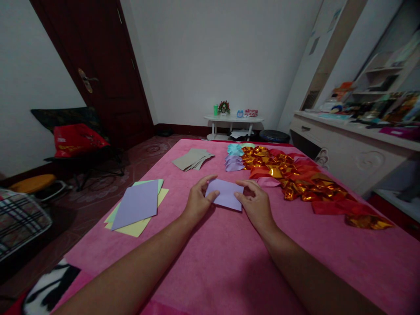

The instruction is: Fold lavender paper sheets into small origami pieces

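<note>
Between my two hands is a small rectangle of purple paper (225,194), held a little above the pink cloth. My left hand (201,197) pinches its left edge, thumb on top. At the right edge my right hand (257,200) grips it the same way, its thumb on the near face. Whether the paper is one layer or folded, I cannot tell. To the left lies a stack of larger sheets, with a purple sheet (138,203) on top of green and yellow sheets (133,228). Fanned grey paper pieces (193,159) lie beyond my left hand.
The pink cloth (210,262) covers the table. Folded purple papers (234,162), blue ones (235,149) and shiny gold pieces (297,186) with red ones (331,207) fill its right side. A white side table (234,118) stands by the wall; a chair holds a red bag (78,140).
</note>
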`<state>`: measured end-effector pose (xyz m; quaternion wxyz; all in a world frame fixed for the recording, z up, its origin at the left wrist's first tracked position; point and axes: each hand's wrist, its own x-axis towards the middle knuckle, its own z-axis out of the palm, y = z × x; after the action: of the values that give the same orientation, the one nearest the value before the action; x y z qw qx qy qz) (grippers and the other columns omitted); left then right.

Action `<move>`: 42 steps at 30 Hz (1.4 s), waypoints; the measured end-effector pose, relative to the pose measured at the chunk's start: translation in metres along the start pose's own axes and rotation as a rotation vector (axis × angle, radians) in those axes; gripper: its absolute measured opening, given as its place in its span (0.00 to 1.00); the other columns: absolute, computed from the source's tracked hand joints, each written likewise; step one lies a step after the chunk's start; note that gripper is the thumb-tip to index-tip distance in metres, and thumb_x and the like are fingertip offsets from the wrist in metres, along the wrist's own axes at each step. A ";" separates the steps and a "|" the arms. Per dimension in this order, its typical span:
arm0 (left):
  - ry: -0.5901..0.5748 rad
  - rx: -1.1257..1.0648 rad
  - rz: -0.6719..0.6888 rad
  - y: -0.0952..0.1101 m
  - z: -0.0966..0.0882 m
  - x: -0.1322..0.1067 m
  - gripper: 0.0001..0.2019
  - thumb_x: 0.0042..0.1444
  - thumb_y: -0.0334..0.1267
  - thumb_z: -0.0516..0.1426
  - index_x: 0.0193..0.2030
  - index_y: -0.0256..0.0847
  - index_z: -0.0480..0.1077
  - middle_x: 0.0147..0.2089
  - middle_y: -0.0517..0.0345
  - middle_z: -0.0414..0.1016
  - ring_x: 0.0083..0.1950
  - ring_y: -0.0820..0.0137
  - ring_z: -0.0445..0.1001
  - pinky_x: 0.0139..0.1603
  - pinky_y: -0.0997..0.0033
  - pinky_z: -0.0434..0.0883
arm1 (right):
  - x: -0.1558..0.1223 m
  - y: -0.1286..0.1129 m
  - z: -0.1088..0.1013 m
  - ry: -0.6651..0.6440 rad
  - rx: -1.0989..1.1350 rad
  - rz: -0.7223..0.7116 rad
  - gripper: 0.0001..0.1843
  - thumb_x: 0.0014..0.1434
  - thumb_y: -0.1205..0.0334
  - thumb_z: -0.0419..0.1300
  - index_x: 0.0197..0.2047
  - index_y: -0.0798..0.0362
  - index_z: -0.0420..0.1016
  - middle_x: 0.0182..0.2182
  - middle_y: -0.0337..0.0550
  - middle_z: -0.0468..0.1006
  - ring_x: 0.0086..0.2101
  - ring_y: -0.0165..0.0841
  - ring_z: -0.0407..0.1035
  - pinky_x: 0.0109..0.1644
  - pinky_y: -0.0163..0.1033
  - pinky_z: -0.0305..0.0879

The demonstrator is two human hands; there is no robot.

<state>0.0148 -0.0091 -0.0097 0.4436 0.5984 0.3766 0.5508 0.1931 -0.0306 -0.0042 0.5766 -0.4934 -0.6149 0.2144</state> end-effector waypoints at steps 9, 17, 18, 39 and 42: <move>-0.013 0.034 -0.036 -0.001 0.002 -0.002 0.23 0.48 0.35 0.62 0.53 0.38 0.66 0.35 0.56 0.71 0.30 0.74 0.70 0.26 0.79 0.65 | -0.001 -0.007 -0.001 0.012 -0.010 -0.044 0.05 0.51 0.66 0.61 0.33 0.53 0.76 0.40 0.45 0.72 0.39 0.35 0.69 0.31 0.34 0.65; -0.019 0.092 -0.030 0.000 0.001 -0.003 0.16 0.48 0.34 0.61 0.45 0.39 0.66 0.34 0.59 0.71 0.31 0.74 0.70 0.28 0.79 0.66 | 0.000 -0.004 -0.001 0.015 -0.036 -0.046 0.03 0.52 0.64 0.61 0.31 0.53 0.75 0.37 0.44 0.74 0.39 0.36 0.69 0.36 0.37 0.66; -0.020 0.103 -0.038 0.001 0.001 -0.004 0.16 0.48 0.34 0.61 0.44 0.40 0.65 0.34 0.60 0.70 0.30 0.74 0.70 0.27 0.79 0.66 | 0.000 -0.003 0.000 0.015 -0.036 -0.025 0.03 0.52 0.64 0.61 0.31 0.53 0.75 0.35 0.44 0.74 0.37 0.36 0.70 0.37 0.37 0.66; -0.036 0.168 0.046 0.001 0.002 -0.005 0.11 0.49 0.31 0.57 0.41 0.39 0.67 0.37 0.60 0.70 0.32 0.75 0.68 0.32 0.78 0.67 | -0.001 0.008 0.002 -0.027 0.050 0.236 0.11 0.48 0.56 0.62 0.33 0.54 0.76 0.29 0.42 0.77 0.27 0.33 0.69 0.31 0.36 0.65; -0.044 0.174 0.041 0.002 0.002 -0.005 0.11 0.50 0.32 0.57 0.42 0.39 0.68 0.39 0.58 0.72 0.34 0.74 0.70 0.32 0.77 0.67 | -0.001 0.008 0.001 -0.032 0.061 0.239 0.11 0.48 0.55 0.62 0.33 0.54 0.75 0.29 0.42 0.77 0.27 0.33 0.69 0.30 0.36 0.65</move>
<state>0.0163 -0.0146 -0.0098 0.3866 0.6543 0.4008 0.5117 0.1945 -0.0276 -0.0117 0.5516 -0.5421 -0.5540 0.3081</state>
